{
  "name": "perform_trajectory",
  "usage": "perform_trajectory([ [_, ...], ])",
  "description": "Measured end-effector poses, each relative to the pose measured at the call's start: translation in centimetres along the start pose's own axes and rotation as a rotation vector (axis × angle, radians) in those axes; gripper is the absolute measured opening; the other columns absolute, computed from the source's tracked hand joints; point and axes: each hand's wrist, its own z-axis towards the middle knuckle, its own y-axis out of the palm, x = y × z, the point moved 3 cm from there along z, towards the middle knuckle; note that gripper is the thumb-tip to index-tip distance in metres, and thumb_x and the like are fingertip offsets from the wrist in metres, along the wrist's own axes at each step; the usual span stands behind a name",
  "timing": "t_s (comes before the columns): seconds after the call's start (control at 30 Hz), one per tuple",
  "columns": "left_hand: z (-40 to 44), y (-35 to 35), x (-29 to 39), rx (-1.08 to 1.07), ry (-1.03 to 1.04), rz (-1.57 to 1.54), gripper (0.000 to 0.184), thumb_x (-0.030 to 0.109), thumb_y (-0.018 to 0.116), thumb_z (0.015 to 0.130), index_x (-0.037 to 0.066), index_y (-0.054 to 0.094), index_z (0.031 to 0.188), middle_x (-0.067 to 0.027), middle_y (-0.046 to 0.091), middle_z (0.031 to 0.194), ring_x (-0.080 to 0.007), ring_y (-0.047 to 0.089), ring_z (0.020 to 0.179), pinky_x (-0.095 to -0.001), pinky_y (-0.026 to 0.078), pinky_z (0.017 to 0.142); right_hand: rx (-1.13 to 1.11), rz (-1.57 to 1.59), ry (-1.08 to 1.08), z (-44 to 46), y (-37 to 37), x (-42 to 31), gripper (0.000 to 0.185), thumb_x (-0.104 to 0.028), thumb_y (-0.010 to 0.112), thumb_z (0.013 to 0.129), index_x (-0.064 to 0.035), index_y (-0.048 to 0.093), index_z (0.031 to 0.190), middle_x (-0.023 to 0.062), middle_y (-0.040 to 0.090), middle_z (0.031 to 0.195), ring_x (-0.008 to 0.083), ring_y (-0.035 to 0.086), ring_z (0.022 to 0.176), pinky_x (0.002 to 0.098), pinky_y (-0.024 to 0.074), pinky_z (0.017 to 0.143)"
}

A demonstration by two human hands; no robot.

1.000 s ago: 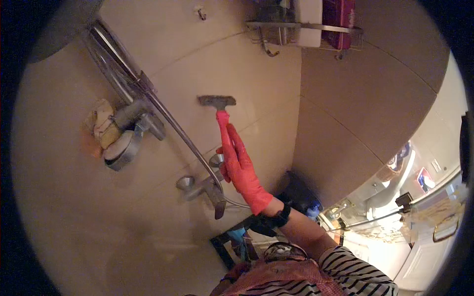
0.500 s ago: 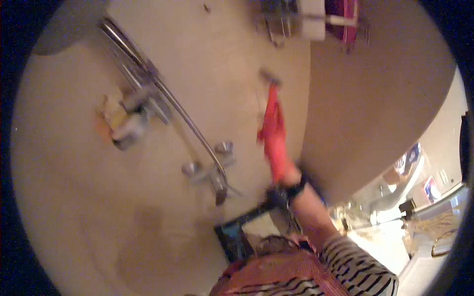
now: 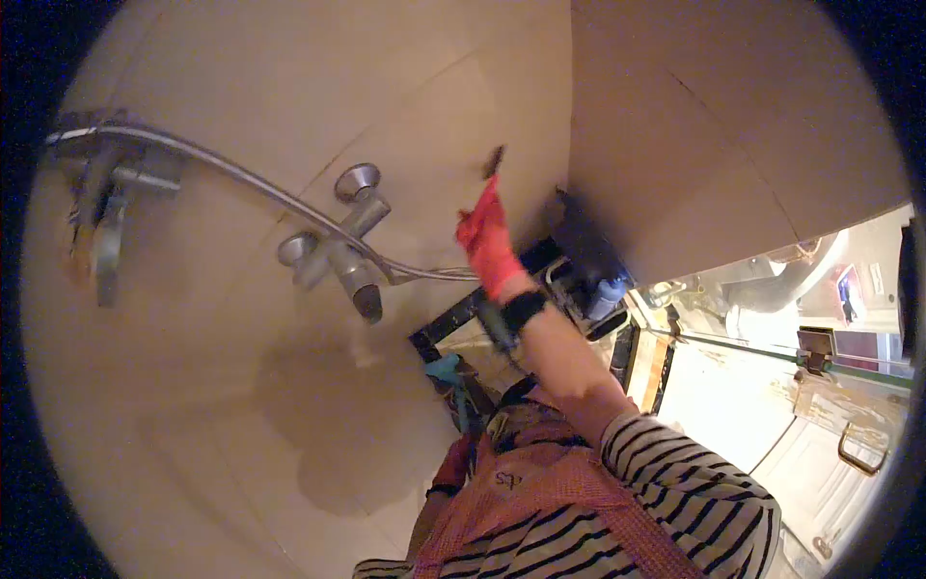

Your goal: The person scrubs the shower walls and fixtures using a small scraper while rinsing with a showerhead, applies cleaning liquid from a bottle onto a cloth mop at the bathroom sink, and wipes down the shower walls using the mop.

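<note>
Wearing an unclearly lettered apron (image 3: 540, 480), the person (image 3: 666, 463) holds a squeegee (image 3: 495, 162).

On your pink apron (image 3: 545, 487), toward six o'clock, you have a short dark marking (image 3: 509, 480), perhaps letters; you can read no text with certainty.

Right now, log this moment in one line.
right hand: red-gloved, holding squeegee | squeegee: near wall, contact unclear | left hand: grip unclear
</note>
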Motion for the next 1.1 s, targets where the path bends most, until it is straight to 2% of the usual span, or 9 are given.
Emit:
perform_trajectory([
  [0.37, 7.7, -3.5, -12.6, -0.066, 0.157, 1.283, 0.037, 0.031, 0.048, 0.088, 0.007, 0.055, 0.116, -0.0134, 0.061, 0.103, -0.0298, 0.058, 0.091, -0.0375, 0.047, 0.080, 0.166, 0.081, 0.083, 4.8, -11.9, -0.6, 0.026, -0.037, 0.038, 0.095, -0.0246, 0.050, 0.115, 0.0002, 0.050, 0.072, 0.0096, 0.040, 0.046, 0.0227, 0.0350, 0.040],
  [0.47, 9.7, -3.6, -16.7, -0.129, 0.218, 1.599, 0.036, 0.028, 0.049, 0.088, 0.008, 0.055, 0.117, -0.0154, 0.061, 0.103, -0.0321, 0.059, 0.090, -0.0378, 0.048, 0.080, -0.077, -0.441, -0.377, 10.0, -19.4, -2.5, 0.032, -0.046, 0.044, 0.092, -0.0221, 0.048, 0.112, 0.0002, 0.047, 0.063, 0.0115, 0.037, 0.045, 0.0222, 0.0334, 0.039],
  [0.67, 7.6, -2.5, -15.2, -0.056, 0.472, 1.348, 0.033, 0.032, 0.051, 0.081, 0.006, 0.055, 0.102, -0.0261, 0.061, 0.088, -0.0431, 0.059, 0.084, -0.0505, 0.048, 0.068, -0.067, 0.500, 0.191, 4.5, -14.8, 0.0, 0.025, -0.028, 0.044, 0.094, -0.0243, 0.052, 0.117, -0.0043, 0.048, 0.069, 0.0082, 0.043, 0.055, 0.0224, 0.0356, 0.045],
  [0.73, 7.8, -2.5, -14.9, 0.034, 0.357, 1.234, 0.031, 0.031, 0.052, 0.081, 0.007, 0.056, 0.101, -0.0243, 0.061, 0.083, -0.0424, 0.059, 0.080, -0.0505, 0.048, 0.066, 0.289, -0.072, 0.166, 1.2, -9.6, -0.4, 0.030, -0.042, 0.043, 0.094, -0.0200, 0.047, 0.114, -0.0027, 0.042, 0.061, 0.0111, 0.040, 0.048, 0.0236, 0.0335, 0.041],
  [0.83, 8.1, -2.2, -14.4, 0.157, 0.361, 1.185, 0.030, 0.031, 0.052, 0.081, 0.008, 0.056, 0.101, -0.0211, 0.061, 0.074, -0.0388, 0.061, 0.073, -0.0500, 0.048, 0.061, -0.008, 0.015, -0.226, 6.1, -14.8, -5.2, 0.033, -0.031, 0.041, 0.094, -0.0220, 0.046, 0.126, -0.0043, 0.046, 0.066, 0.0086, 0.040, 0.054, 0.0211, 0.0379, 0.051],
  [0.87, 8.2, -1.7, -13.7, 0.200, 0.476, 1.257, 0.031, 0.032, 0.053, 0.082, 0.009, 0.056, 0.102, -0.0197, 0.061, 0.072, -0.0361, 0.061, 0.071, -0.0495, 0.048, 0.059, 0.067, -0.591, -0.438, 10.7, -20.4, -7.3, 0.038, -0.031, 0.041, 0.094, -0.0199, 0.042, 0.131, -0.0030, 0.047, 0.067, 0.0092, 0.042, 0.056, 0.0216, 0.0386, 0.053],
  [0.93, 10.2, -3.2, -16.0, 0.222, -0.112, 0.569, 0.029, 0.033, 0.053, 0.083, 0.009, 0.056, 0.100, -0.0169, 0.060, 0.072, -0.0323, 0.060, 0.067, -0.0461, 0.047, 0.056, 0.074, -1.216, -0.610, 12.2, -22.9, -7.5, 0.043, -0.030, 0.041, 0.094, -0.0178, 0.038, 0.135, -0.0017, 0.048, 0.068, 0.0098, 0.043, 0.057, 0.0221, 0.0393, 0.055],
  [1.03, 12.1, -2.7, -19.2, 0.245, -0.243, 0.385, 0.029, 0.036, 0.053, 0.085, 0.008, 0.057, 0.092, -0.0114, 0.057, 0.066, -0.0247, 0.058, 0.058, -0.0385, 0.046, 0.051, -0.052, -1.320, -0.595, 5.2, -16.4, -5.6, 0.047, -0.032, 0.035, 0.095, -0.0080, 0.035, 0.135, 0.0109, 0.056, 0.077, 0.0190, 0.053, 0.065, 0.0351, 0.0436, 0.055],
  [1.1, 11.6, 0.4, -15.2, 0.266, 0.144, 0.589, 0.030, 0.036, 0.054, 0.085, 0.006, 0.057, 0.088, -0.0112, 0.056, 0.067, -0.0223, 0.058, 0.060, -0.0365, 0.045, 0.053, 0.244, -1.411, 0.169, 3.6, -18.0, -2.0, 0.044, -0.028, 0.038, 0.094, -0.0184, 0.038, 0.137, 0.0100, 0.061, 0.086, 0.0216, 0.054, 0.068, 0.0339, 0.0459, 0.066],
])
